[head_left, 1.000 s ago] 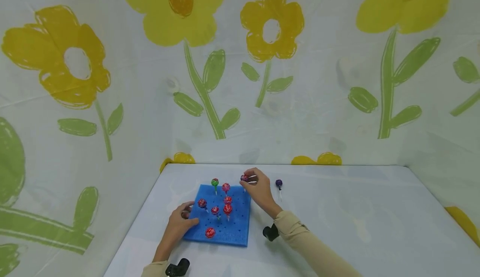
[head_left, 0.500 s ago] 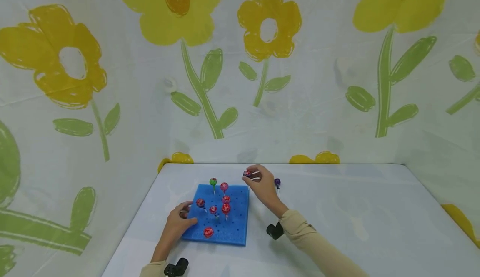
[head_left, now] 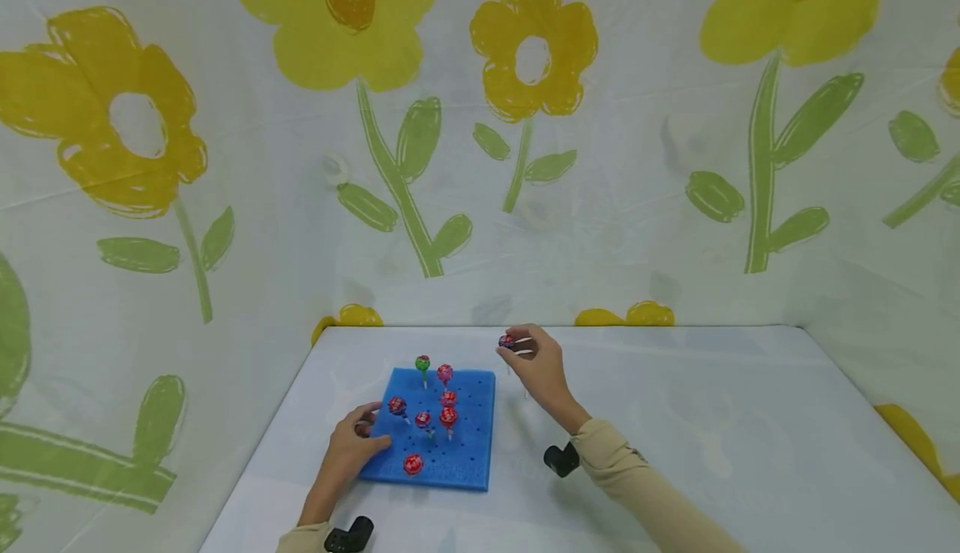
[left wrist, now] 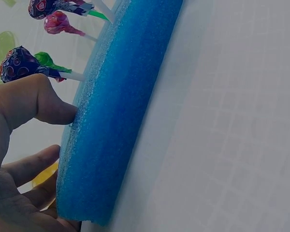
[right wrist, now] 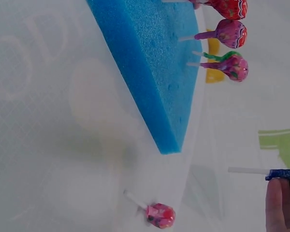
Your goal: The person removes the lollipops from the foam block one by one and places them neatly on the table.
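In the head view my right hand [head_left: 542, 370] pinches a lollipop [head_left: 507, 341] by its wrapped head, above the table behind the board's right corner. The right wrist view shows dark blue wrapper at the fingers [right wrist: 275, 205] and a bare white stick [right wrist: 246, 170] pointing away from them. My left hand [head_left: 351, 440] holds the left edge of a blue foam board [head_left: 468, 470] dotted with holes. Its thumb [left wrist: 63, 112] lies over the top edge, fingers along the side. Several lollipops stand in the board, including a green one [head_left: 423, 362] and a red one [head_left: 413, 464].
A pink-red lollipop [right wrist: 160, 215] lies on the white table [right wrist: 101, 183] off the board's corner. Behind the table's back edge hangs a white cloth [head_left: 600, 253] printed with yellow flowers.
My right hand has moved right and slightly back with its lollipop, away from the board. It now covers the purple lollipop lying on the table. My left hand stays at the board.
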### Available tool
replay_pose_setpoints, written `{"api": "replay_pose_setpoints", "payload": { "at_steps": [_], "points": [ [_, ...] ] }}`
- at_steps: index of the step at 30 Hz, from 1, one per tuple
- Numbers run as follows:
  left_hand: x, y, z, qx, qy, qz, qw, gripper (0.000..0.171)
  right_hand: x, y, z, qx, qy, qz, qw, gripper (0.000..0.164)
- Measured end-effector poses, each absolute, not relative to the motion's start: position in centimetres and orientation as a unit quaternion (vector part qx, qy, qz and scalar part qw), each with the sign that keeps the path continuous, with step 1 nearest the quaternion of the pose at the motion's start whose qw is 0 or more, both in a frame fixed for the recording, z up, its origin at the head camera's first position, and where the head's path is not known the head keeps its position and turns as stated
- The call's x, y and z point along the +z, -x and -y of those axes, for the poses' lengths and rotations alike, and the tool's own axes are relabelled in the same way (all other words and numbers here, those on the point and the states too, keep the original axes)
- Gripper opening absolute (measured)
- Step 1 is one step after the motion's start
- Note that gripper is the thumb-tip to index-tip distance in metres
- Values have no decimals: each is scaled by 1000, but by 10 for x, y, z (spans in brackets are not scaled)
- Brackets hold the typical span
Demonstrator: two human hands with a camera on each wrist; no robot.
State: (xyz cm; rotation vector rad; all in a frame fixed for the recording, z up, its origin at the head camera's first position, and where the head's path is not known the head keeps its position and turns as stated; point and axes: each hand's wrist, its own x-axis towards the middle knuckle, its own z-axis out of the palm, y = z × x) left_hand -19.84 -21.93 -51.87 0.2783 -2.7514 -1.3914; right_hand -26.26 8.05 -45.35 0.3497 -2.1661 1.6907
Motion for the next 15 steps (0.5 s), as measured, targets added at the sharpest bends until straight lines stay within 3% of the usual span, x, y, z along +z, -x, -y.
{"api": "replay_pose_setpoints", "payload": {
  "at_steps": [15],
  "points": [
    [-519, 198, 219, -451, -87, 888, 18, 60, -444, 258, -102, 579, -88, 786, 197, 29]
  ]
}}
